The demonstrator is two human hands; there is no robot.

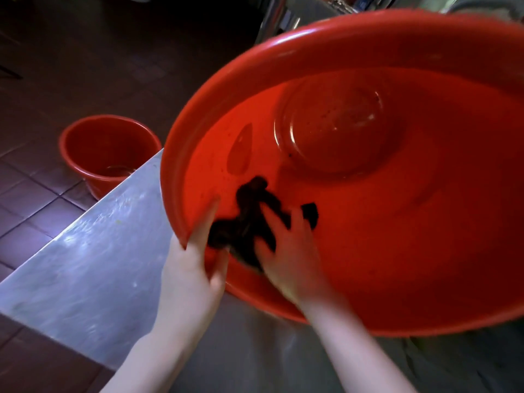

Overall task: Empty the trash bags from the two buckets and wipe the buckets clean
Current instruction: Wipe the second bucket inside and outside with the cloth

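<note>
A large red bucket (397, 251) fills most of the view, tipped so its open mouth faces the camera, with its near rim over a metal bench (85, 265). Its round bottom shows deep inside, shiny with drops of water, and a small wet patch sits on the inner wall to the left of it.

The left hand (195, 268) grips the near left rim of the bucket, its thumb inside and its fingers curled round the edge.

The right hand (286, 251) reaches into the bucket and presses a dark cloth (246, 222) against the inner wall just beside the rim. The hand is blurred; the fingers look curled over the crumpled cloth, with dark folds sticking out above and to either side.

A second, smaller red bucket (109, 154) stands upright on the tiled floor (34, 177) to the left, beyond the bench corner, well apart from the first. A little liquid glints at its bottom.

Shiny metal fittings (280, 21) show dimly at the top, behind the large bucket.
</note>
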